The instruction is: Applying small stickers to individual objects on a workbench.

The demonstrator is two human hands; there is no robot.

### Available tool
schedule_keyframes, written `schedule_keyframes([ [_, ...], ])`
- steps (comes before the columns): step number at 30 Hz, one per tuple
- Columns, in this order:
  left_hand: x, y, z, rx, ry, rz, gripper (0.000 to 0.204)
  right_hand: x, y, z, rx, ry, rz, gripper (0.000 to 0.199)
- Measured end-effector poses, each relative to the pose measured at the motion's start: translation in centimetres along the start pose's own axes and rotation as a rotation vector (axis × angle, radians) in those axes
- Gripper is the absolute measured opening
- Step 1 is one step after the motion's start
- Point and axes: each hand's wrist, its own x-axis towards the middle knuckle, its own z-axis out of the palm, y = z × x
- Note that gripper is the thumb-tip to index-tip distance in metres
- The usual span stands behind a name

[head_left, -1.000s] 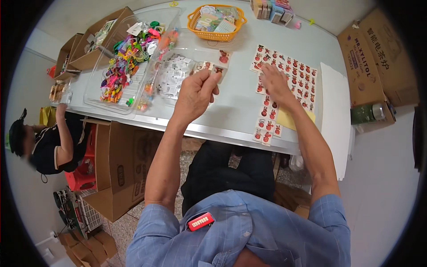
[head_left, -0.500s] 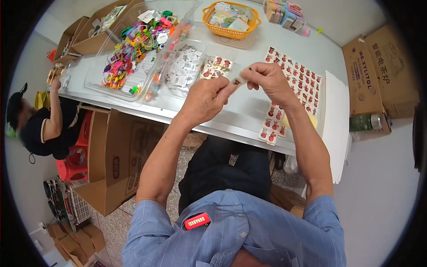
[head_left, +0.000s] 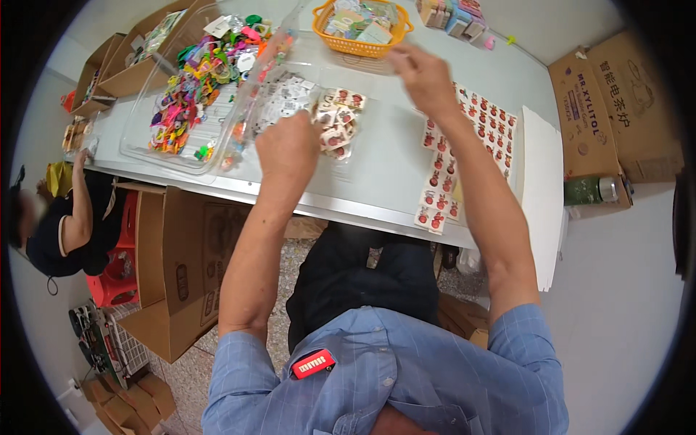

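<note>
My left hand (head_left: 288, 151) is closed like a fist at the near edge of a clear tray of small white printed packets (head_left: 284, 94); its fingertips are hidden behind the knuckles. Right beside it lies a pile of small cut squares with red pictures (head_left: 337, 130), in a clear tray. My right hand (head_left: 424, 78) is raised over the table, between the yellow basket (head_left: 355, 45) and the sheet of red-picture squares (head_left: 496, 130). Motion smears its fingers, so whether it holds anything cannot be made out. A narrow strip of the same squares (head_left: 436, 196) hangs toward the near table edge.
A large clear bin of colourful small trinkets (head_left: 196, 90) stands at the left, with open cardboard boxes (head_left: 134, 61) behind it. White sheets (head_left: 540, 181) lie at the right edge, next to cartons (head_left: 587, 123) and a green bottle (head_left: 589, 191). Another person (head_left: 69, 217) works at far left.
My hands, which met over the table around a small pictured piece, have parted. The left has moved left to the white packets; the right has risen farther up the table.
</note>
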Motion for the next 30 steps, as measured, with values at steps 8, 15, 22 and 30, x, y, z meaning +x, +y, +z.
schedule_keyframes([
  [8,-0.5,7.2,1.0,-0.463,0.227,0.152,0.025,-4.6,8.8,-10.4,-0.203,-0.167,0.271,0.029],
  [15,0.6,11.2,5.7,-0.898,0.011,0.068,0.022,-5.9,7.8,-8.7,-0.019,-0.256,0.173,0.030],
  [22,0.9,4.5,-0.1,-1.116,0.096,-0.192,0.023,-5.3,8.3,-9.6,-0.032,-0.284,0.145,0.028],
  [30,-0.1,2.6,1.5,0.009,-0.077,-0.068,0.021,-4.6,7.7,-9.8,-0.156,-0.354,0.171,0.028],
])
